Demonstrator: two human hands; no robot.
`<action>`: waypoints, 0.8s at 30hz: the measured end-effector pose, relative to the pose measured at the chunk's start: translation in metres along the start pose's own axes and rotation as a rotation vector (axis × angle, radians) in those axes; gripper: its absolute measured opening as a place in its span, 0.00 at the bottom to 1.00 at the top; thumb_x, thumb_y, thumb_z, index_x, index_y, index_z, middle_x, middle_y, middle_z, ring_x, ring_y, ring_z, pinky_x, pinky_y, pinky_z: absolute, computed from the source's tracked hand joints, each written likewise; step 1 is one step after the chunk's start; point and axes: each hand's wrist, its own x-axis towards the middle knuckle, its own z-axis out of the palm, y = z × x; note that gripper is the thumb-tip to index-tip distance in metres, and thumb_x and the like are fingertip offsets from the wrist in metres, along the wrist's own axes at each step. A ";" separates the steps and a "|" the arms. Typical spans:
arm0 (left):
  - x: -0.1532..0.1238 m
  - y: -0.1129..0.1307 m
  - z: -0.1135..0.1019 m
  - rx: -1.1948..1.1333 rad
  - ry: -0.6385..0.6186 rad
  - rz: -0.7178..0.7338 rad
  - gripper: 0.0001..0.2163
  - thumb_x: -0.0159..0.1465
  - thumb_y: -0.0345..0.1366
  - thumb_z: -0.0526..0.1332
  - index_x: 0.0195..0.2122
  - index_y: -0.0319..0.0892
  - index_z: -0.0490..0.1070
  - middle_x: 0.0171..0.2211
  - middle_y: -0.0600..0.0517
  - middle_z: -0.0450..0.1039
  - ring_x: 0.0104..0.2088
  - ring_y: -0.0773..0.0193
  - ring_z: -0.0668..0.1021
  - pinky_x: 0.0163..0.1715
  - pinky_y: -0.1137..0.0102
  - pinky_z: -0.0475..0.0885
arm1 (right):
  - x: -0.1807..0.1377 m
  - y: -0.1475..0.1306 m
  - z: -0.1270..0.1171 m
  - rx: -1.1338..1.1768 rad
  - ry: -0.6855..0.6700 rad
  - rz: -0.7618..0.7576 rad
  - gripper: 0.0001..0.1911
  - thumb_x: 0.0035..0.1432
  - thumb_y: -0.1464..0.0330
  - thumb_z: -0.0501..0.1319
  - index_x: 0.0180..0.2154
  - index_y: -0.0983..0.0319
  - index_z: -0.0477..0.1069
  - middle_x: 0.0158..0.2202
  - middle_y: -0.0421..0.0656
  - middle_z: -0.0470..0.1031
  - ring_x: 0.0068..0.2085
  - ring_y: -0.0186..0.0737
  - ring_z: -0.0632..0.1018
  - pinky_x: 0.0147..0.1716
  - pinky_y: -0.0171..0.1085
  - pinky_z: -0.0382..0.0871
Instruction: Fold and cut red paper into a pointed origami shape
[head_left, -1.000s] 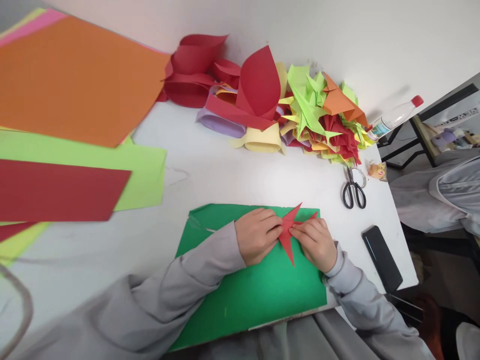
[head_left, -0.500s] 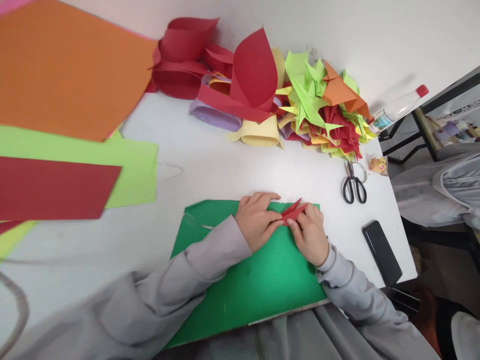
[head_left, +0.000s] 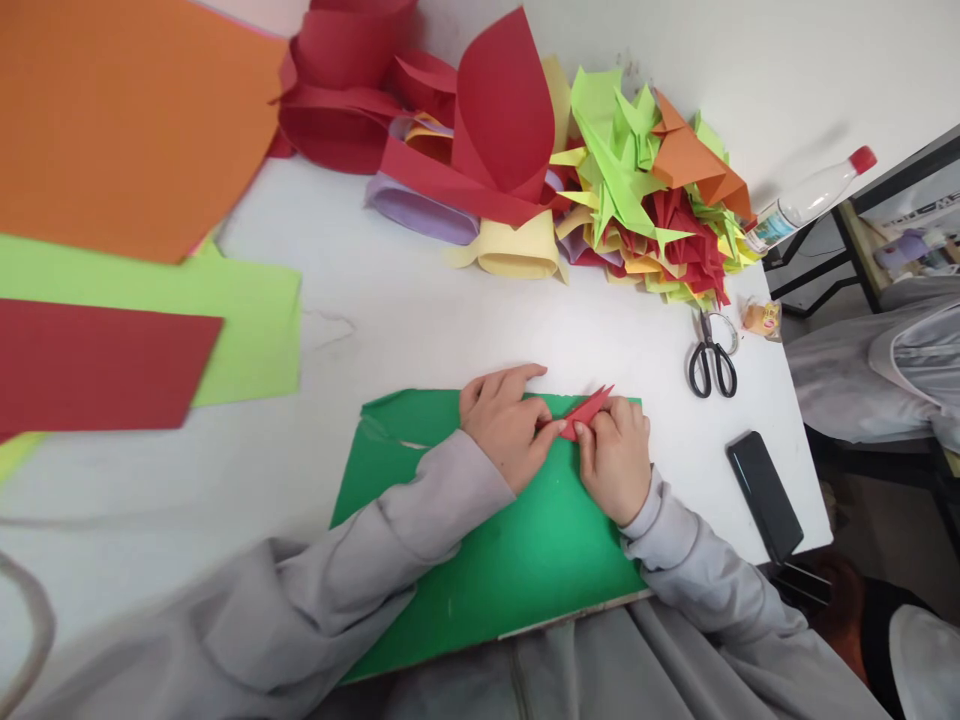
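A small folded piece of red paper (head_left: 586, 410) with two pointed tips is held over the far edge of a green board (head_left: 517, 560). My left hand (head_left: 506, 425) pinches its lower left end between thumb and forefinger, the other fingers stretched over the board's far edge. On the paper's right side, my right hand (head_left: 619, 455) grips it with the thumb in front and the fingers curled behind. Parts of the paper are hidden by my fingers. Both hands stay close together, with the tips pointing up and to the right.
Behind stands a heap of folded paper shapes (head_left: 630, 200) beside rolled red paper (head_left: 499, 120). Scissors (head_left: 711, 360), a phone (head_left: 765, 495) and a bottle (head_left: 810, 200) lie to the right. Large orange (head_left: 127, 120), green (head_left: 255, 330) and red sheets (head_left: 97, 365) cover the left.
The two red tips, spread apart before, now lie closer together. My hands have shifted slightly on the paper, and the camera view has moved a little.
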 end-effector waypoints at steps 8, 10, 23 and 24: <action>-0.001 -0.003 0.000 0.063 -0.019 0.006 0.11 0.60 0.38 0.64 0.21 0.42 0.72 0.52 0.45 0.72 0.51 0.47 0.72 0.48 0.50 0.63 | 0.007 0.000 -0.005 -0.112 -0.037 -0.014 0.14 0.63 0.65 0.54 0.28 0.62 0.70 0.33 0.48 0.68 0.36 0.47 0.66 0.34 0.43 0.56; -0.001 -0.002 -0.001 0.092 -0.006 0.026 0.11 0.61 0.37 0.62 0.21 0.42 0.72 0.52 0.44 0.72 0.50 0.48 0.73 0.48 0.50 0.64 | 0.007 0.000 -0.007 -0.138 -0.048 -0.012 0.15 0.64 0.63 0.54 0.27 0.62 0.70 0.32 0.47 0.68 0.37 0.47 0.66 0.33 0.43 0.55; -0.005 0.000 -0.002 0.263 0.093 0.108 0.10 0.64 0.35 0.57 0.28 0.39 0.73 0.50 0.41 0.74 0.49 0.45 0.74 0.52 0.47 0.58 | 0.006 -0.001 -0.008 -0.220 -0.075 -0.001 0.15 0.64 0.62 0.54 0.29 0.62 0.70 0.33 0.47 0.68 0.37 0.46 0.66 0.35 0.43 0.53; -0.005 -0.002 -0.002 0.279 0.108 0.111 0.10 0.64 0.35 0.57 0.28 0.39 0.73 0.50 0.41 0.74 0.48 0.46 0.74 0.52 0.47 0.58 | 0.007 0.001 -0.008 -0.199 -0.080 0.001 0.15 0.64 0.62 0.54 0.29 0.62 0.70 0.33 0.46 0.68 0.37 0.46 0.66 0.35 0.42 0.53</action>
